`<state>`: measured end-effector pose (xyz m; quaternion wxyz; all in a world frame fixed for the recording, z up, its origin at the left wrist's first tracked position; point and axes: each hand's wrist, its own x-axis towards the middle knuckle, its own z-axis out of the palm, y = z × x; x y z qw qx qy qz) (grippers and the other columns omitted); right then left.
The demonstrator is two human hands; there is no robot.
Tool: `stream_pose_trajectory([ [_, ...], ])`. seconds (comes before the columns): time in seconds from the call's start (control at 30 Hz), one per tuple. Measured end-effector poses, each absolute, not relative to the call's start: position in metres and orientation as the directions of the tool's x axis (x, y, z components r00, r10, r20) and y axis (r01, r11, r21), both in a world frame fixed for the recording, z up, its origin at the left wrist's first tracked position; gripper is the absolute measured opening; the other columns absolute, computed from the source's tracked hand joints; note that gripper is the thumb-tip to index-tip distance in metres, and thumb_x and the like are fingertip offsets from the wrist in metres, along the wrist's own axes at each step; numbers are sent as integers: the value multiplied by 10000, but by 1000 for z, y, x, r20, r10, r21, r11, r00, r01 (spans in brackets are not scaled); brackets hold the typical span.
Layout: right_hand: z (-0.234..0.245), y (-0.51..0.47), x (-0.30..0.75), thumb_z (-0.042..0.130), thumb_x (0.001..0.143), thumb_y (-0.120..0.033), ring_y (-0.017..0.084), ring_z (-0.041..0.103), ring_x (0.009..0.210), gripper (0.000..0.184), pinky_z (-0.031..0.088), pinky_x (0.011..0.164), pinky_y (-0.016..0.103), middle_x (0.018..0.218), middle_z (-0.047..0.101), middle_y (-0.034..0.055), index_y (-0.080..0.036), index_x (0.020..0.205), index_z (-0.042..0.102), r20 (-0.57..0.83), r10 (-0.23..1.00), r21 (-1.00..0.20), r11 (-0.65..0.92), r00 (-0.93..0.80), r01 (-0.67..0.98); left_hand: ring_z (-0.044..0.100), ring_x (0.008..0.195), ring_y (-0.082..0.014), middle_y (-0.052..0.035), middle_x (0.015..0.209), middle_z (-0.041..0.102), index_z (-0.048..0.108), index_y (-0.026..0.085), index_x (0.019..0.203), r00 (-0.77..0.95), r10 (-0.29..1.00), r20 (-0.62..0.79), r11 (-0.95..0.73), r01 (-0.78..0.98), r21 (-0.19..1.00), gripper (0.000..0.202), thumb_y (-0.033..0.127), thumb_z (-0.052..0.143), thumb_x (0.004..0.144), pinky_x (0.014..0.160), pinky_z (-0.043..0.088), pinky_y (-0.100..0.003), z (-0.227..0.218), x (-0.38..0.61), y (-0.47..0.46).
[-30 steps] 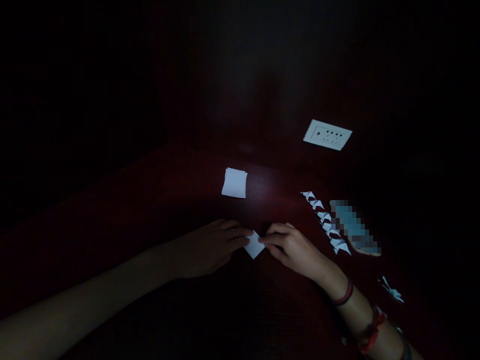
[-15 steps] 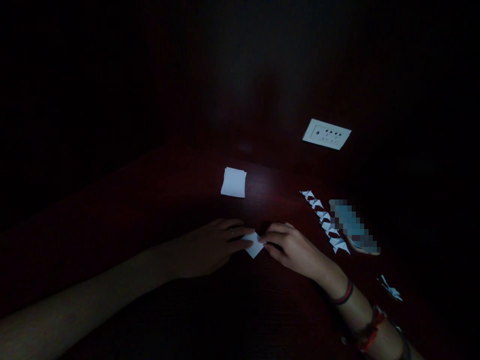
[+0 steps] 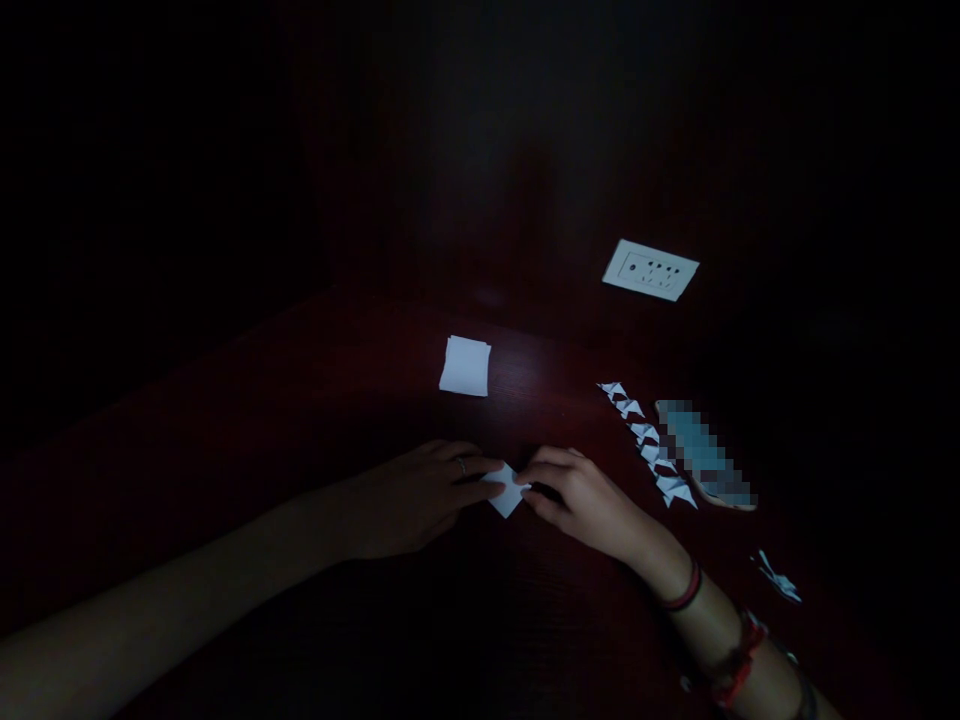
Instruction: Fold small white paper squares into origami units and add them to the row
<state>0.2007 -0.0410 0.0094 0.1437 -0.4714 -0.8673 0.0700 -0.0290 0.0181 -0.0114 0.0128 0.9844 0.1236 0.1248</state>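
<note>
A small white piece of paper (image 3: 506,497) lies on the dark red table, one corner pointing toward me. My left hand (image 3: 424,497), with a ring on one finger, has its thumb and a fingertip on the left part of this paper. At the right corner, my right hand (image 3: 585,503) pinches the paper between thumb and fingers. Beyond both hands sits a stack of white paper squares (image 3: 465,366). To the right of my right hand runs a slanting row of folded white paper pieces (image 3: 645,436).
A phone (image 3: 703,455) with a blurred-out screen lies beside the folded row. Farther right is a small white crumpled or folded item (image 3: 778,577). A white socket plate (image 3: 651,270) is on the wall behind. Much of the scene is very dark.
Both hands stay at the paper with almost no movement. The whole view has shifted very slightly.
</note>
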Motion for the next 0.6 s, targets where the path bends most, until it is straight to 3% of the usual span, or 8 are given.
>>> stream_pose_trajectory([
  [0.17, 10, -41, 201, 467, 831, -215, 145, 523, 839, 279, 416, 762, 310, 897, 544, 41, -199, 1095, 555, 185, 838, -246, 545, -513, 802, 325, 1182, -223, -30, 1306, 385, 386, 251, 1245, 935, 240, 261, -971, 232, 61, 483, 80, 439, 797, 951, 302, -370, -8, -28, 17],
  [0.6, 13, -44, 198, 434, 837, -175, 132, 517, 789, 294, 399, 734, 292, 861, 523, 31, -232, 1102, 550, 160, 834, -198, 552, -529, 810, 396, 1093, -206, -62, 1181, 450, 379, 259, 1243, 937, 214, 275, -977, 205, 61, 497, 62, 422, 789, 910, 333, -356, -2, -22, 16],
])
